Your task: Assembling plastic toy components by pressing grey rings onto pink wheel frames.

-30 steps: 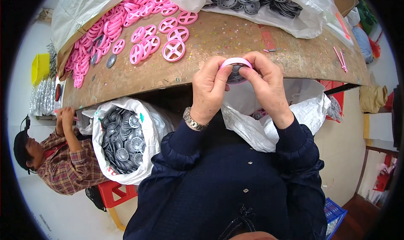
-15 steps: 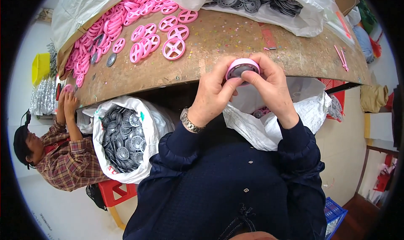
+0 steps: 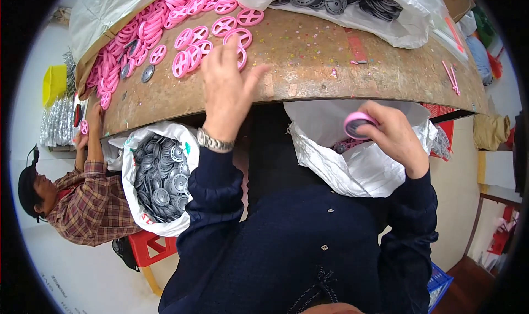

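Over at the far left a co-worker in a plaid shirt (image 3: pixel 91 204) had both hands up at the table edge, much as half a second before. Next came the white sack of grey wheel hubs (image 3: pixel 160 176), sitting open under the worn wooden table (image 3: pixel 325 66). Then the change: the two hands, which had been pressed together around one piece, had split apart. The left hand (image 3: pixel 228 91) was now up on the tabletop, fingers spread, reaching at the pink spoked wheels (image 3: pixel 190 49) and touching the nearest one. The right hand (image 3: pixel 394 135) had dropped away to the right, pinching the assembled pink-rimmed wheel (image 3: pixel 357 124) between thumb and fingers, just above the open white bag (image 3: pixel 358 165) of finished pieces.
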`<action>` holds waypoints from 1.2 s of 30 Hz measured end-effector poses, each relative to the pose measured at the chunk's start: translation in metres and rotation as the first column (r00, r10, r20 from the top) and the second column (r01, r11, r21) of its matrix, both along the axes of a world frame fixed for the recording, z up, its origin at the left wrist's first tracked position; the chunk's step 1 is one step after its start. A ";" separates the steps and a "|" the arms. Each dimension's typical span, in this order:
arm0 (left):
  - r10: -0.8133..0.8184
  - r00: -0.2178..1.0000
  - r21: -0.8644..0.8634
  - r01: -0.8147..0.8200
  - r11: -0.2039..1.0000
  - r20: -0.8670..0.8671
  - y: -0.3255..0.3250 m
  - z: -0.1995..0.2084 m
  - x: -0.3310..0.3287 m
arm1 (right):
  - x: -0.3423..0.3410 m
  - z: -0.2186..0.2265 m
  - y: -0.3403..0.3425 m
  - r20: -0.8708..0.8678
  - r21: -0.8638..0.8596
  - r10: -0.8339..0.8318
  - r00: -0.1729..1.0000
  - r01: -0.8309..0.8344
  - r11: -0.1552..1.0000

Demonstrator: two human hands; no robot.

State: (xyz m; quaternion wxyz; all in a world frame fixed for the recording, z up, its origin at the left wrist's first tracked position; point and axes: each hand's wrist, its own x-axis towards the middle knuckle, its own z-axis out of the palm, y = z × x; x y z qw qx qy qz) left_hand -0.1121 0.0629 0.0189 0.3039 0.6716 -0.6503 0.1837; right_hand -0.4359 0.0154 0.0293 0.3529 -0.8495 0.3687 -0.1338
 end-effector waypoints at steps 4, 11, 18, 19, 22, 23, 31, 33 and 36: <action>0.150 0.988 0.035 -0.152 0.988 0.048 -0.012 -0.015 0.024 | -0.025 -0.016 0.001 -0.356 -0.144 0.000 0.934 -0.055 0.988; 0.204 0.978 0.098 -0.207 0.973 0.045 -0.024 -0.030 0.025 | -0.010 -0.007 -0.001 -0.155 -0.178 0.040 0.987 -0.068 0.982; -0.240 0.784 -0.080 0.238 0.968 -0.573 -0.020 -0.019 -0.018 | 0.035 0.015 -0.030 0.166 -0.204 -0.008 0.986 0.043 0.978; -0.296 0.617 -0.104 0.327 0.939 -0.729 -0.017 -0.018 -0.024 | 0.043 0.017 -0.039 0.214 -0.194 -0.048 0.976 0.091 0.977; -0.346 0.417 -0.159 0.421 0.893 -0.840 -0.022 -0.027 -0.032 | 0.062 0.007 -0.082 0.320 -0.428 -0.064 0.945 0.204 0.880; -0.344 0.287 -0.195 0.441 0.876 -0.894 -0.023 -0.029 -0.033 | 0.068 0.006 -0.097 0.321 -0.434 -0.065 0.945 0.207 0.877; -0.356 0.156 -0.243 0.485 0.840 -0.921 -0.023 -0.038 -0.029 | 0.105 -0.006 -0.203 0.262 -0.698 -0.400 0.878 0.459 0.549; -0.359 0.152 -0.245 0.490 0.836 -0.921 -0.023 -0.038 -0.029 | 0.109 -0.009 -0.215 0.272 -0.748 -0.402 0.874 0.455 0.483; -0.370 0.125 -0.269 0.483 0.833 -0.921 -0.022 -0.041 -0.024 | 0.121 -0.003 -0.220 0.129 -0.739 -0.468 0.874 0.400 0.543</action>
